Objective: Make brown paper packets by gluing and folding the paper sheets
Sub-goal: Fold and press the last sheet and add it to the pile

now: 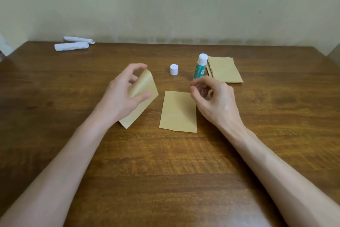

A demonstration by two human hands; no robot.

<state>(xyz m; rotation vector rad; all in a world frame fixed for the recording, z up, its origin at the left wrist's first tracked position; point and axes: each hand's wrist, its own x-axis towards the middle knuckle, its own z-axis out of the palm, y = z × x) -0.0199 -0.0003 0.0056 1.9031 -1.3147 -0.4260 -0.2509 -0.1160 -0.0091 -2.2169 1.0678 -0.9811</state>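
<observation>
Starting at the far left, two white paper rolls (74, 43) lie side by side at the back edge of the table (165, 162), well beyond your left fingers and apart from everything else.

Your left hand (122, 96) holds a brown sheet (145, 88) up off the wood. The thumb presses its near face and the fingertips (141, 66) curl over its top edge, so the top corner bends toward your palm. The sheet tilts, and its low corner reaches down near the table just below your wrist.

Just right of that thumb, a second sheet (178, 111) lies flat on the table, between your two hands. Neither hand holds it; its upper right corner sits right under your right fingertips, though you cannot tell from here whether they touch it.

Beyond the gap between your hands stands a white cap (174, 69), upright and alone.

Your right hand (214, 97) hovers with the fingers loosely curled, thumb and forefinger drawn close together, and nothing visibly held between them.

Just past those fingertips the glue stick (200, 66) stands upright with its cap off and its white glue exposed. Touching or nearly touching its right side is a stack (224, 69) of brown sheets, fanned slightly, lying flat beyond and to the right of your right knuckles.
</observation>
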